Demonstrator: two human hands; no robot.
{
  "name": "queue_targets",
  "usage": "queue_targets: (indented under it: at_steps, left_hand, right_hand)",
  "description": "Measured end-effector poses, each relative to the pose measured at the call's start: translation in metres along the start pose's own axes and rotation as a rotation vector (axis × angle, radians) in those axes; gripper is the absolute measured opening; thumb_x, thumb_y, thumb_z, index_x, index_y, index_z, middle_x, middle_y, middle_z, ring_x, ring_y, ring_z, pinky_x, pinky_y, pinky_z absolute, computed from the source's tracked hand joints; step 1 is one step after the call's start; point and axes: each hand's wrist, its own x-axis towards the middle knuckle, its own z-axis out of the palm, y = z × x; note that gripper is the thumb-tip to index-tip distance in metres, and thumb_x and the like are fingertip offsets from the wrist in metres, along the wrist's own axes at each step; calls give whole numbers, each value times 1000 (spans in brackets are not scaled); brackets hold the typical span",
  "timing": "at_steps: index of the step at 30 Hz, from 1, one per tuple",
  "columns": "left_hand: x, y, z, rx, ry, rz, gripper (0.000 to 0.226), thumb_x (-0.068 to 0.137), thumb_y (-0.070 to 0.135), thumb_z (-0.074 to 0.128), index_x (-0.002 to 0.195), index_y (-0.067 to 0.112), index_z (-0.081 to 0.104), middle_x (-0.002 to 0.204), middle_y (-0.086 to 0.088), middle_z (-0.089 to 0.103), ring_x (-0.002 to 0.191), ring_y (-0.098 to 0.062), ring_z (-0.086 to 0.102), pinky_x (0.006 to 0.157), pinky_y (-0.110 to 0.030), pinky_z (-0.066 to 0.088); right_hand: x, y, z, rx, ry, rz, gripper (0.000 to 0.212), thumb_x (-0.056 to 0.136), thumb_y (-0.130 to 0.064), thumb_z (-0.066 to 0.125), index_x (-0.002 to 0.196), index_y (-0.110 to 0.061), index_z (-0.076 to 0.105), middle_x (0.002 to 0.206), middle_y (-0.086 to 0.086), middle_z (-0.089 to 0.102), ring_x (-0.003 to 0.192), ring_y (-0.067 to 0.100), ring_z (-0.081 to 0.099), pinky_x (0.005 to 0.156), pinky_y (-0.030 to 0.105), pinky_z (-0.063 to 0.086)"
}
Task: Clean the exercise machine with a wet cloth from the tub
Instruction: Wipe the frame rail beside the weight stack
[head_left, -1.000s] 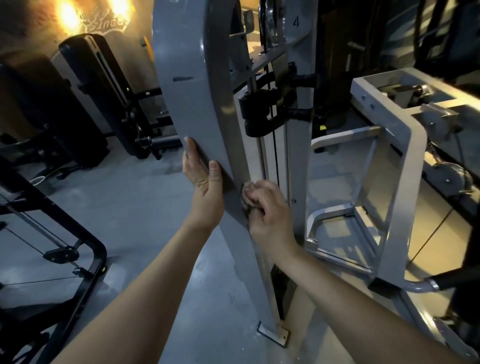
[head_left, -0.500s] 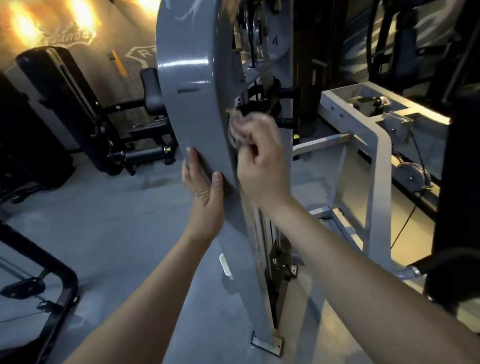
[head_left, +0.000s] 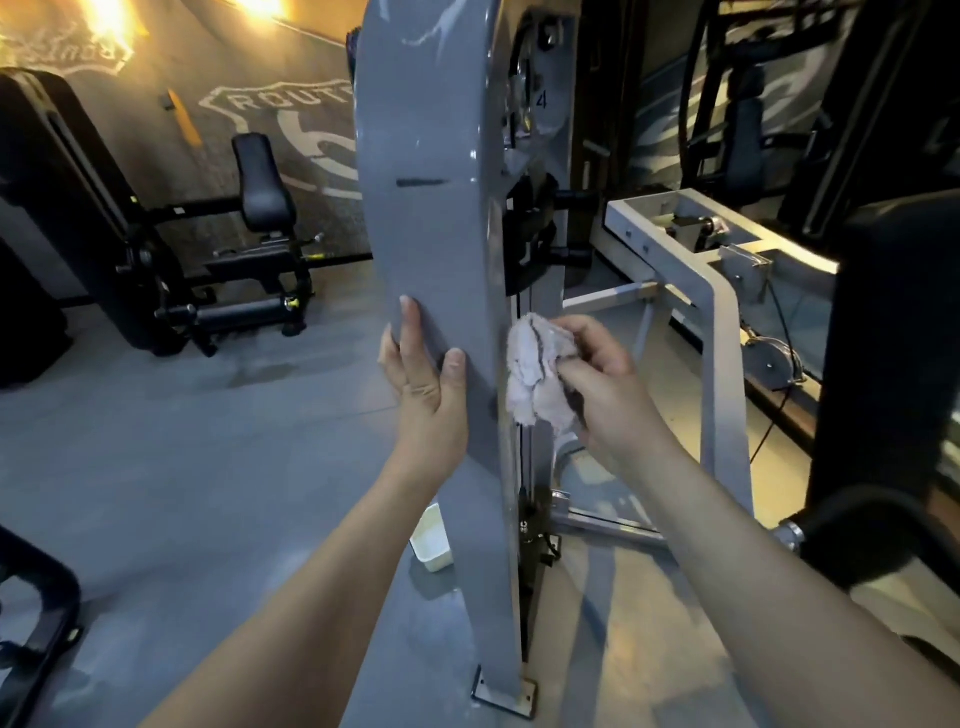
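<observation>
1. The right hand (head_left: 605, 387) has its fingers (head_left: 584, 335) curled and clamped on a bunched pale cloth (head_left: 537, 374).
2. The cloth presses against the right edge of the grey machine (head_left: 426, 218) upright, about halfway up it.
3. Half a second ago this hand and the cloth were higher on that edge, at 1 o'clock from the left hand (head_left: 423, 387). They have now come down to its 3 o'clock, level with it and just beside it, much where they were a second ago.
4. The left hand lies flat on the upright and holds nothing. Its visible fingers are straight and close together, pointing to 12 o'clock along the left edge, and the thumb is spread apart from them on the front face.
5. The left hand has kept the same spot on the upright through both earlier frames.
6. The white tub (head_left: 430, 543) stands on the floor (head_left: 208, 467) at 6 o'clock from the left hand, partly hidden behind the upright. Half a second ago only a sliver of its rim showed, and now more of its wall is in view.
7. A black bench (head_left: 262, 202) stands well apart at 10 o'clock from the hands, and a light grey frame (head_left: 727, 322) stands at 3 o'clock.
</observation>
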Motion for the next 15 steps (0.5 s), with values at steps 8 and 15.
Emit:
queue_targets:
  at_steps: [8,15]
  left_hand:
    - [-2,1,0,-12,-1,-11,57,103,36,37,144,55,3,167,-5,-7,151,-1,-6,115,-19,-5]
    - [-3,5,4,42,48,14,57,104,30,38,144,53,4,166,-15,5,156,-29,1,124,-32,1]
  right_hand:
    - [23,9,24,-282,226,0,39,95,-2,50,109,-38,56,122,-2,60,107,14,64,86,32,57]
    - [5,9,15,-296,131,4,22,101,-25,59,121,-23,68,98,-18,69,89,-12,62,73,4,43]
